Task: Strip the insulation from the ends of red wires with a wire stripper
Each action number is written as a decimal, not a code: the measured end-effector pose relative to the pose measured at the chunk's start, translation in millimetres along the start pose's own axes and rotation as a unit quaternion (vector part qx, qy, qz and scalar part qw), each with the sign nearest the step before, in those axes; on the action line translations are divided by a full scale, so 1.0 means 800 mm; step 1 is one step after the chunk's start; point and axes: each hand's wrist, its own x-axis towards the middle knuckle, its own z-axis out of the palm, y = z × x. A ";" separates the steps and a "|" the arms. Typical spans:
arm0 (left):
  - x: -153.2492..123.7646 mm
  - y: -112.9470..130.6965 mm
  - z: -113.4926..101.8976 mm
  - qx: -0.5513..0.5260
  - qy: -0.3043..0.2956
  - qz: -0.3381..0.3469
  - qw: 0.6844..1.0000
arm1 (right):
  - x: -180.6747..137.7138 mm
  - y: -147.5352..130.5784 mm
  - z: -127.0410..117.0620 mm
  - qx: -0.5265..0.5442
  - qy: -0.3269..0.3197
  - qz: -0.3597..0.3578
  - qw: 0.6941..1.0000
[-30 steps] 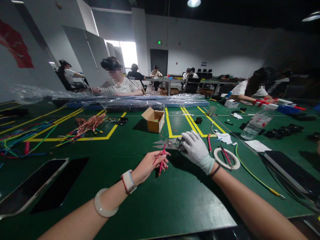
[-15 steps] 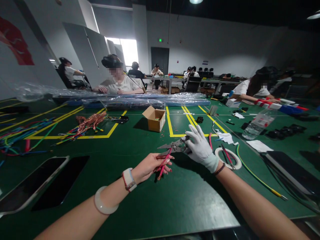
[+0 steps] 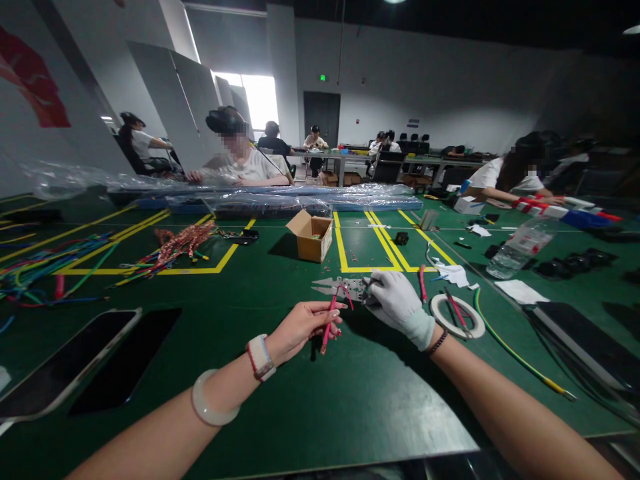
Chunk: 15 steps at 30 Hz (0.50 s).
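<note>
My left hand (image 3: 300, 330), bare, pinches a short piece of red wire (image 3: 327, 331) between thumb and fingers. The wire's lower end shows bare copper. Its upper end meets the jaws of a metal wire stripper (image 3: 354, 289), which points left. A thin red strip (image 3: 350, 300) hangs beside the jaws; whether it is still joined to the wire, I cannot tell. Around the stripper's handles is my right hand (image 3: 397, 305), in a white glove, fingers curled. The handles are mostly hidden by the glove.
Beyond my hands stands an open cardboard box (image 3: 313, 249). Right of them lie a white ring-shaped roll (image 3: 480, 328), a red offcut (image 3: 423, 285), a green-yellow wire (image 3: 505, 357) and a bottle (image 3: 515, 253). Phones (image 3: 127, 363) and wire bundles (image 3: 183, 243) lie left. Co-workers sit beyond.
My right hand's raised, spread fingers have curled down around the stripper's handles. My left hand has turned the wire slightly more upright, and a thin red strip now shows beside the jaws.
</note>
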 end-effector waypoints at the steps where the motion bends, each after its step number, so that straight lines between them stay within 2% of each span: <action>1: 0.000 0.000 0.000 0.003 0.001 0.002 1.000 | 0.000 -0.001 0.001 0.010 -0.001 0.004 1.000; 10: -0.002 0.007 0.006 0.002 0.035 0.010 0.999 | -0.001 -0.021 0.000 0.086 0.009 0.065 0.994; 15: -0.004 0.010 0.009 -0.011 0.030 -0.001 0.999 | -0.002 -0.020 0.001 0.110 0.007 0.101 0.989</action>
